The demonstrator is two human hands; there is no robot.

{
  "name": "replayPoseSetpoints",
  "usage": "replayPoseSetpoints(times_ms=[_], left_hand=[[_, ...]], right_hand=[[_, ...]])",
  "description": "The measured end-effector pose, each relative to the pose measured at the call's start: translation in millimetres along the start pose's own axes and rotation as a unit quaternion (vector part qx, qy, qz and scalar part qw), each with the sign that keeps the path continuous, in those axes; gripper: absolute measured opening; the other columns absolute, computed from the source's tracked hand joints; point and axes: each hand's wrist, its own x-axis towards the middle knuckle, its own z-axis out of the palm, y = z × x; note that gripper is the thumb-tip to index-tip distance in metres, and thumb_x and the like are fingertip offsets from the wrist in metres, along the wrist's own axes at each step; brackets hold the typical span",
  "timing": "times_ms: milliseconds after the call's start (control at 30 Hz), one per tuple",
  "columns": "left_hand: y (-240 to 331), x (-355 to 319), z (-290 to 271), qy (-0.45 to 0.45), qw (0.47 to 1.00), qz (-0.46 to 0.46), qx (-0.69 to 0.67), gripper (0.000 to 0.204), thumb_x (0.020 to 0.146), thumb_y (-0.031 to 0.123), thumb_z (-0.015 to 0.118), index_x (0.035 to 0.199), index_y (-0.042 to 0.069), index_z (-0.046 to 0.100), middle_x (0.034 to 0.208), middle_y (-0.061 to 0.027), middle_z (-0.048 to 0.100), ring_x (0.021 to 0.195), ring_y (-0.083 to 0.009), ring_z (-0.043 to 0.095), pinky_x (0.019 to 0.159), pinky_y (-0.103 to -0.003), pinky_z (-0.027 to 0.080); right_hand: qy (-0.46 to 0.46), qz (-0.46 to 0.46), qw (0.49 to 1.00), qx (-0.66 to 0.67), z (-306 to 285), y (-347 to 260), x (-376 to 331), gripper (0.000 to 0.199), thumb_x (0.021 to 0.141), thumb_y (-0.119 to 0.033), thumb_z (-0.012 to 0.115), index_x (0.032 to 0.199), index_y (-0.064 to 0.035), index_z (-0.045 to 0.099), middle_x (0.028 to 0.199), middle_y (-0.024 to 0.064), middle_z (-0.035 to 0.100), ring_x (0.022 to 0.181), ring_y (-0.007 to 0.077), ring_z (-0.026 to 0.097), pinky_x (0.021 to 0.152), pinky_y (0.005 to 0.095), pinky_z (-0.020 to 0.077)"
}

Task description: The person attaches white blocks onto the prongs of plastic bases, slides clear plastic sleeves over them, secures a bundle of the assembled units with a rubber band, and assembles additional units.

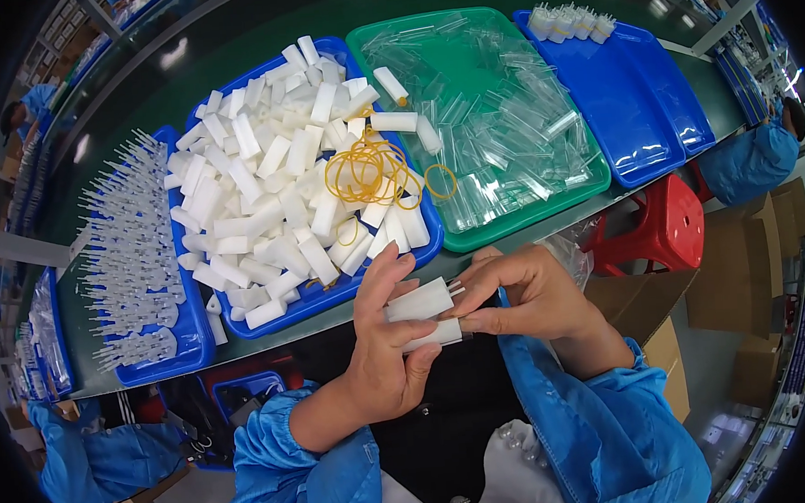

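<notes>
Left hand [385,345] grips two white foam blocks [422,315] just below the tabletop [477,256] edge; right hand [530,294] pinches their ends. Blue tray [420,241] of blocks and yellow rubber bands [365,173] sits beyond.

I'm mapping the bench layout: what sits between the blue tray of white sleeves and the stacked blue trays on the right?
In the head view, a green tray of clear tubes lies between them.

Showing four blue trays [402,251], one green tray [512,231], one red stool [663,222], holding two white foam blocks [421,301], several yellow rubber bands [365,171] lying loose.
</notes>
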Motion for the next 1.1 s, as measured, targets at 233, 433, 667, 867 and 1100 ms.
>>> replayPoseSetpoints(times_ms=[233,433,667,867,1100], left_hand=[[0.4,0.4,0.2,0.003,1.0,-0.001,0.021,0.023,0.085,0.01,0.058,0.103,0.007,0.043,0.132,-0.0284,0.029,0.125,-0.0501,0.027,0.089,-0.051,0.042],[-3.5,-0.7,2.8,0.015,0.999,0.023,0.042,0.028,0.083,0.011,0.061,0.103,0.007,0.043,0.13,-0.0283,0.031,0.124,-0.0512,0.027,0.088,-0.051,0.043],[3.4,0.7,-8.3,0.07,0.994,-0.057,-0.069,0.047,0.076,0.015,0.068,0.113,0.003,0.041,0.13,-0.0276,0.032,0.125,-0.0425,0.032,0.093,-0.045,0.039],[5.2,3.6,-7.2,0.005,0.997,-0.056,-0.056,0.037,0.076,0.002,0.063,0.108,0.001,0.045,0.126,-0.0261,0.038,0.11,-0.0341,0.049,0.092,-0.041,0.039],[4.7,8.2,-7.4,-0.03,0.998,-0.047,-0.027,0.032,0.075,0.0,0.064,0.102,0.003,0.048,0.125,-0.0257,0.039,0.105,-0.0332,0.05,0.087,-0.041,0.042]], right_hand=[[0.015,0.013,1.0,0.004,4.1,0.7,-1.0,0.013,0.072,-0.003,0.069,0.084,-0.006,0.069,0.083,0.004,0.068,0.081,0.0136,0.063,0.076,0.0256,0.0444],[0.008,-0.05,0.996,-0.073,9.3,-2.6,-1.9,0.016,0.072,-0.007,0.07,0.088,-0.009,0.068,0.087,0.0025,0.067,0.084,0.0153,0.062,0.079,0.0273,0.0376],[0.043,-0.229,0.935,-0.268,14.3,-2.1,-2.5,0.02,0.067,-0.01,0.076,0.084,-0.0119,0.067,0.088,0.0034,0.066,0.087,0.017,0.063,0.069,0.0302,0.0361],[0.053,-0.236,0.932,-0.269,17.8,-2.0,-2.4,0.019,0.067,-0.008,0.075,0.082,-0.0116,0.064,0.089,0.0031,0.066,0.081,0.0154,0.063,0.066,0.0288,0.0356],[0.042,-0.204,0.955,-0.211,17.7,1.3,-3.4,0.018,0.069,-0.008,0.074,0.084,-0.0105,0.063,0.088,0.0032,0.066,0.08,0.0152,0.063,0.068,0.0287,0.0361]])
